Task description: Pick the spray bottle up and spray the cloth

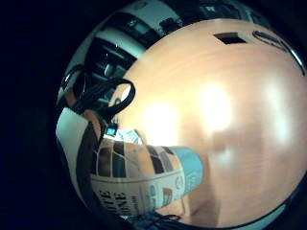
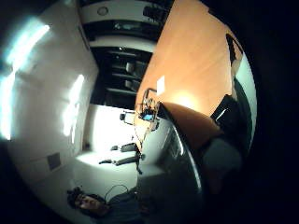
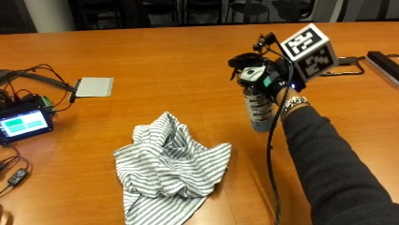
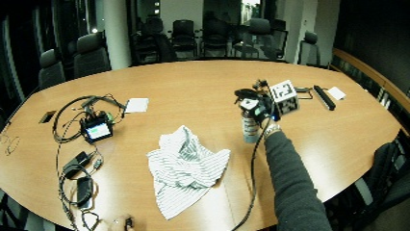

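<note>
Here, grip: gloved right hand curled round the neck and upper body of the spray bottle, fingers wrapped about it below the black trigger head.
Bottle pose: upright, lifted clear of the wooden table; whether its base touches the wood cannot be told from the outside view, though the wide outside view shows it raised just above the surface.
Bottle look: pale body with a printed label, light blue band toward the base, black spray head on top pointing toward the cloth side.
Palm view, little finger side: labelled bottle body close against the palm, filling the part beside the strap, with bare tabletop beyond.
Palm view, thumb side: dark curved bottle surface near the palm, table edge and room behind it.
Arm: dark sleeve reaching in from the near edge, a metal watch band at the wrist.
Cloth: striped grey-and-white cloth crumpled in a heap on the table, near the bottle but apart from it, on the side the nozzle faces.
Further out: small screen device with cables at the table's far side from the hand; flat grey pad beyond the cloth; black bar near the opposite edge.
</note>
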Available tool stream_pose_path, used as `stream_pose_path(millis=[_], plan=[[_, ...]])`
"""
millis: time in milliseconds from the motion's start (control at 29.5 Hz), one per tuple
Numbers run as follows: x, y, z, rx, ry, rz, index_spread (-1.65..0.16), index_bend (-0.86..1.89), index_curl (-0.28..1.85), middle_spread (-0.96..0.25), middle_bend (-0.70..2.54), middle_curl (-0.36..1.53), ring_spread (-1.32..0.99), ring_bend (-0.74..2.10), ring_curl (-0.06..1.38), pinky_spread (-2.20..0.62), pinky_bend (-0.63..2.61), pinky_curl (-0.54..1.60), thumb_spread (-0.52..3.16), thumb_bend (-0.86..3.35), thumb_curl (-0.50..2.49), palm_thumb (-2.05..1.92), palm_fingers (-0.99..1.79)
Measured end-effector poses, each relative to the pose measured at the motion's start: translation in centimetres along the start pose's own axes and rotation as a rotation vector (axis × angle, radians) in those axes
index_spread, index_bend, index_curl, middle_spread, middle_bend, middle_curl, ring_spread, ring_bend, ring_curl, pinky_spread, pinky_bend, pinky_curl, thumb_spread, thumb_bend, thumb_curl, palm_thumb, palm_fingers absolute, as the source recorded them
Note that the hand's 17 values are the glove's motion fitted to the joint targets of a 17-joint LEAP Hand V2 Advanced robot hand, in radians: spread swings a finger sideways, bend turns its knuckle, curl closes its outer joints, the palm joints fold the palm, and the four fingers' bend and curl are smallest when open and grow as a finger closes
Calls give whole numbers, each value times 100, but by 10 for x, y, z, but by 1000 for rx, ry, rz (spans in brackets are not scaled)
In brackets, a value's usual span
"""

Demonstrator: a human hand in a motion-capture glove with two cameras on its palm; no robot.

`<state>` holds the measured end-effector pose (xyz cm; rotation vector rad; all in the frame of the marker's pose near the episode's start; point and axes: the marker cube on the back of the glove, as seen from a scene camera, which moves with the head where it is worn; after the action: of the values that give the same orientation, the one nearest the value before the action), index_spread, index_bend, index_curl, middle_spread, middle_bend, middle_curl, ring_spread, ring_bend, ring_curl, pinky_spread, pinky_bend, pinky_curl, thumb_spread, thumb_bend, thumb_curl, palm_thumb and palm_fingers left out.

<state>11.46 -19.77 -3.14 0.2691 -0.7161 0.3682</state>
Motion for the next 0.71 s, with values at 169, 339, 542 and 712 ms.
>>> stream_pose_path(millis=[169,339,542,712], plan=[[-58,-4,13,-287,307,-98,-32,26,50,-26,48,49,-25,47,43,-29,41,38,31,-2,64,105,130],[-78,5,29,-445,584,-91,-32,26,52,-26,48,49,-25,47,43,-29,42,38,29,-2,67,105,130],[-81,19,51,-576,925,-48,-32,26,54,-26,49,50,-24,46,44,-30,42,38,28,-3,69,104,130],[-72,25,65,-602,1135,-21,-32,26,56,-26,49,50,-24,46,44,-30,41,38,26,-3,71,103,129]])
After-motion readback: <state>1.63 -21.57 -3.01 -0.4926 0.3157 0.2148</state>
